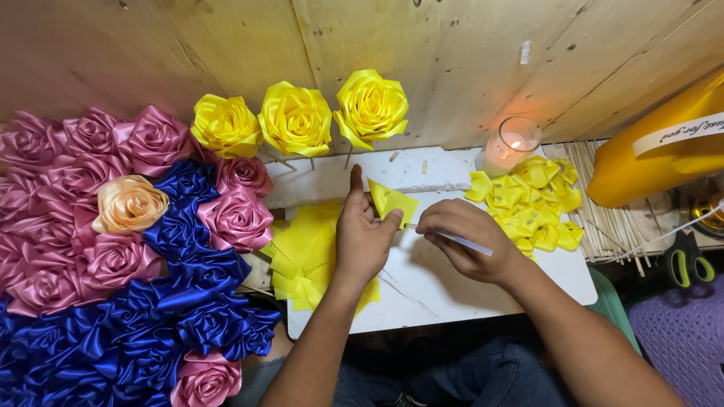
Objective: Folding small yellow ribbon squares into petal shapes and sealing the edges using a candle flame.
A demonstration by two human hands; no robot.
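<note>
My left hand (363, 235) pinches a folded yellow ribbon piece (392, 200) between thumb and fingers, holding it upright over the white foam board (445, 283). My right hand (467, 240) grips a thin white stick (460, 241) whose tip points at the ribbon piece's lower edge. Flat yellow ribbon squares (305, 252) lie in a pile just left of my left hand. Folded yellow ribbon petals (532, 200) are heaped to the right of my right hand.
Three yellow ribbon roses (296, 117) stand against the plywood wall. Pink, blue and one peach ribbon rose (130, 202) fill the left side. A lit candle in a glass (507, 147), wooden skewers (603, 203), green-handled scissors (688, 260) and a yellow ribbon roll (656, 154) are at the right.
</note>
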